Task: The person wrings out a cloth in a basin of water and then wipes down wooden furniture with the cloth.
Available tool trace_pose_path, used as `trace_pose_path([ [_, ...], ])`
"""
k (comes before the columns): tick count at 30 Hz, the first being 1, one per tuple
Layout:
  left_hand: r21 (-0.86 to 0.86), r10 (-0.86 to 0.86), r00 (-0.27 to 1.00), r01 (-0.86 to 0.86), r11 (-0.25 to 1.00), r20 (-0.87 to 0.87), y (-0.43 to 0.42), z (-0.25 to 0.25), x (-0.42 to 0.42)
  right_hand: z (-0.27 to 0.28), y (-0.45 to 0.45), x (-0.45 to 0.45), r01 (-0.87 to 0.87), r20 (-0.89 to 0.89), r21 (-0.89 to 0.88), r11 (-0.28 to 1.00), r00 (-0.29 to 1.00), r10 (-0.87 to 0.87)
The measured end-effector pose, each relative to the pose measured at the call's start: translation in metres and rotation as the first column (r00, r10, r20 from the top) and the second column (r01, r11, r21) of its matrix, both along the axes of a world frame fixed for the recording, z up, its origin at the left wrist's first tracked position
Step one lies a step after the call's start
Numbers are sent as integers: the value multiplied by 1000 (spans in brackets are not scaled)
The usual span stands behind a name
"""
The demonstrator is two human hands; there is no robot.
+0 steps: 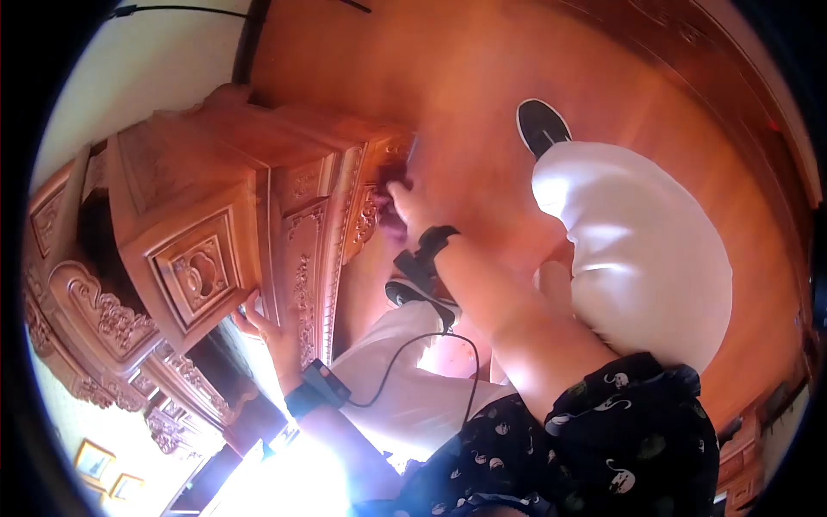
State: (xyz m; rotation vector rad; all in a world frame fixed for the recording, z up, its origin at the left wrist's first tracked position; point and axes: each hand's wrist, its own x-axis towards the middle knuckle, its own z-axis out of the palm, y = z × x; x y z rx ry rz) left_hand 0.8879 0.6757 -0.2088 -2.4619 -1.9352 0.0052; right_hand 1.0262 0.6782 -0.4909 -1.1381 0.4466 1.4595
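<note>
My right hand (pixel 403 203), blurred by motion, is closed on a purple cloth (pixel 392 226). The cloth lies against the carved lower edge of a wooden cabinet (pixel 293 185), close to the floor. Lower in the view, my left hand (pixel 274 338) rests at the edge of the cabinet's carved square panel (pixel 196 269), fingers extended and partly apart. Nothing shows in that palm. Both wrists carry dark strapped devices, and a thin black cable (pixel 405 345) runs from the left one toward my body.
Reddish wooden floor (pixel 465 69) spreads around my legs in light trousers (pixel 646 250). A dark shoe (pixel 541 125) stands on it. More carved furniture lines the right edge. Framed pictures (pixel 93 461) hang at lower left, beside strong glare. A pale wall (pixel 164 60) is behind the cabinet.
</note>
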Motion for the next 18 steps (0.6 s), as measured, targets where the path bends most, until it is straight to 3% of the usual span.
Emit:
trace_pose_path([
  [1, 15, 13, 1000, -13, 1000, -2, 0, 6, -3, 2, 1, 17, 14, 211, 19, 1000, 977, -18],
  [3, 13, 80, 937, -90, 996, 341, 4, 12, -13, 10, 5, 49, -49, 339, 8, 999, 940, 44],
  [5, 113, 47, 944, -88, 990, 326, 2, 13, -13, 36, 4, 67, 9, 283, 56, 998, 959, -24],
  [6, 111, 91, 908, -149, 983, 409, 3, 12, -5, 41, 8, 67, -44, 568, 99, 994, 822, -20],
  [7, 105, 131, 863, -207, 973, 488, 4, 14, 6, 50, 12, 69, -103, 795, 124, 987, 605, -37],
  [8, 80, 224, 841, -300, 951, 492, 7, 17, 18, 58, 14, 69, -153, 839, 159, 975, 541, -52],
  [9, 88, 222, 842, -301, 949, 492, 15, 15, 14, 79, 13, 74, -131, 804, 270, 954, 576, -148],
  [11, 253, 10, 998, -24, 967, 58, 34, 10, -1, 98, 18, 77, -131, 816, 319, 939, 541, -203],
  [12, 202, 29, 976, -74, 977, 218, 35, 7, 4, 97, 22, 73, -126, 813, 324, 938, 545, -208],
  [13, 205, 26, 977, -71, 976, 213, 40, 5, -1, 95, 25, 70, -159, 851, 260, 952, 503, -149],
  [16, -215, 361, 846, -298, 930, 393, 41, 6, 6, 92, 27, 52, -162, 887, 166, 973, 455, -76],
  [18, -239, 370, 831, -293, 926, 415, 39, 7, 12, 93, 29, 41, -105, 912, 145, 984, 399, -92],
])
